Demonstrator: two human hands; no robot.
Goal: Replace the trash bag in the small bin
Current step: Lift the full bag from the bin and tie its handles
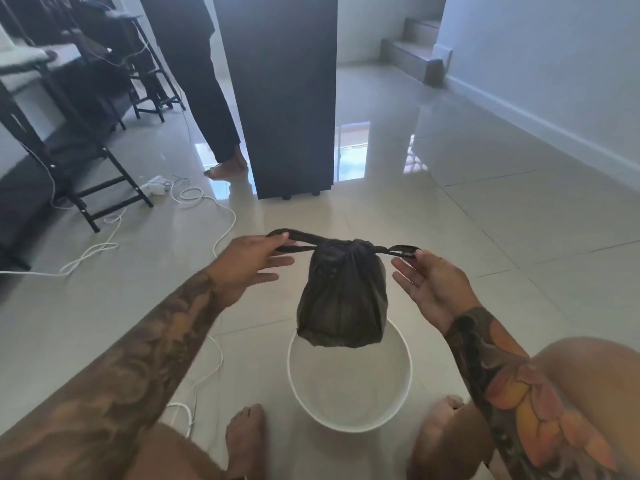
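A small black trash bag (341, 299) hangs in the air, its neck gathered and its two handle loops pulled out to either side. My left hand (247, 263) pinches the left loop between thumb and forefinger, the other fingers spread. My right hand (429, 284) pinches the right loop the same way. Directly below the bag stands a small round white bin (349, 386) on the tiled floor between my bare feet; its inside looks bare white.
A tall dark cabinet (287, 98) stands just beyond the bag. Another person's legs (207, 98) are beside it at the left. White cables and a power strip (157, 185) lie on the floor at the left, near black chairs (69, 140). Steps (415, 53) rise at the back right.
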